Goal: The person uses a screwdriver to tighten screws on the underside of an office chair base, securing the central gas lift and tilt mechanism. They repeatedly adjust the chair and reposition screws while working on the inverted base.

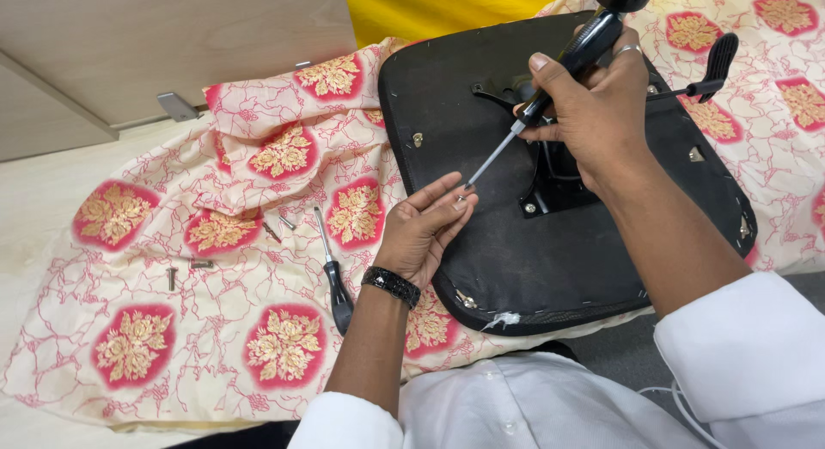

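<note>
An upturned black chair seat (pixel 550 268) lies on a patterned cloth, its metal bracket (pixel 554 187) and black lever (pixel 718 62) facing up. My right hand (pixel 593 105) grips a black-handled screwdriver (pixel 550 88), shaft slanting down to the left. My left hand (pixel 425 226) rests on the seat's left edge, fingertips pinched at the screwdriver's tip; something small may be between them, too small to tell. A black bracelet circles my left wrist.
A second screwdriver (pixel 333 273) lies on the cream and red floral cloth (pixel 198 329) left of my left arm. Several loose screws (pixel 202 264) lie scattered further left. A pale cabinet (pixel 172 45) stands behind, yellow fabric (pixel 430 11) beside it.
</note>
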